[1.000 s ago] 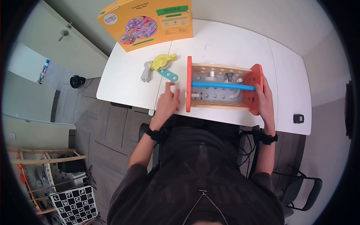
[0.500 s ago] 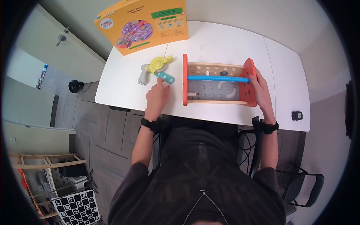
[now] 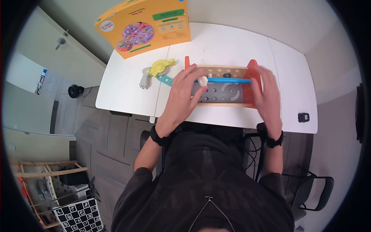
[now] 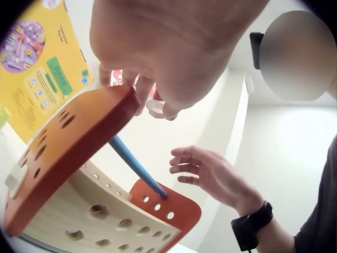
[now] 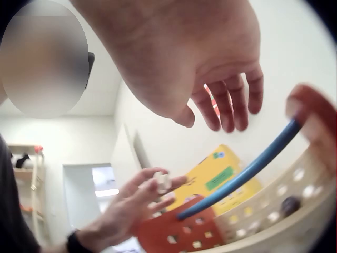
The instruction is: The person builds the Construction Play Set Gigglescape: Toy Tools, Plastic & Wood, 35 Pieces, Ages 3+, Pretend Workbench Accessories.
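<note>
In the head view, my left hand [image 3: 178, 96] is over the left end of a toy toolbox [image 3: 216, 92] and pinches a small white ring-shaped piece [image 3: 203, 81] between thumb and fingers. The left wrist view shows this hand just above the orange-red end panel [image 4: 84, 142], with a white bolt head [image 4: 16, 182] on the panel's outer face. My right hand [image 3: 267, 96] hovers by the other end panel, its fingers loosely bent and holding nothing. Between the panels runs a blue bar [image 3: 228, 80]. My left hand hides part of the near panel.
Left of the toolbox lie a yellow toy saw piece [image 3: 159, 68], a grey claw-ended piece [image 3: 144, 79] and a teal holed strip [image 3: 165, 80]. An orange box [image 3: 143, 31] stands behind them. A small black device [image 3: 303, 117] sits at the table's right.
My left hand has moved right from beside the teal strip to the toolbox's left end, bringing the white piece into clear view. My right hand has come off the right panel.
</note>
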A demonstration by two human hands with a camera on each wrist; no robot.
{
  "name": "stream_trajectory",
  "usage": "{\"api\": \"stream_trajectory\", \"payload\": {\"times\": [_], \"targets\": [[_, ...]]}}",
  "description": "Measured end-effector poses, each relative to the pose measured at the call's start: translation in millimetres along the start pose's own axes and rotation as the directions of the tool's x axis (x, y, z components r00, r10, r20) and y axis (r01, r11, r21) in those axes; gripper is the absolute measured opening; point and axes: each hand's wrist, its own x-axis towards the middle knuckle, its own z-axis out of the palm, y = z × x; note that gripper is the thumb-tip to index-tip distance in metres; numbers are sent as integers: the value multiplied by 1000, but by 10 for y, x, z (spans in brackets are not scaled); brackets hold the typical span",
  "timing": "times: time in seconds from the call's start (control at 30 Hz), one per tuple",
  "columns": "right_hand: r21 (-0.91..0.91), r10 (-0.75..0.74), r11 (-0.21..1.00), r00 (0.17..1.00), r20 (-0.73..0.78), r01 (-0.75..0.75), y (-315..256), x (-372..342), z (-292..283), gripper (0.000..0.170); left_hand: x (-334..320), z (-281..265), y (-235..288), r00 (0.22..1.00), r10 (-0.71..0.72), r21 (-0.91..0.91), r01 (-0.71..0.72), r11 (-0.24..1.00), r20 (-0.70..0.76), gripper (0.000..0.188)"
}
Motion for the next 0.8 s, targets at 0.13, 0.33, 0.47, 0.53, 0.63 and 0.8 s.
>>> {"api": "stream_trajectory", "payload": {"times": [0.13, 0.33, 0.47, 0.53, 0.63, 0.8], "targets": [[528, 63, 792, 901, 430, -308, -523, -69, 79, 30, 14, 23, 94, 994, 95, -40, -93, 995, 49, 44], [719, -23, 482, 814, 581, -500, -453, -97, 583, 30, -70, 23, 49, 991, 99, -28, -97, 995, 84, 43], [726, -113, 398, 756, 645, -560, -325, -88, 760, 29, -123, 7, -15, 986, 93, 83, -105, 991, 139, 50], [705, -90, 434, 752, 653, -561, -308, -105, 793, 29, -144, 18, -35, 990, 71, 68, -79, 995, 121, 61], [686, -49, 520, 785, 618, -508, -292, -99, 870, 29, -164, 48, -103, 992, -120, -183, 124, 975, 34, 81], [568, 41, 657, 775, 630, -496, -315, -19, 874, 26, -79, 24, -347, 800, -565, -495, 581, 646, 202, 96]]}}
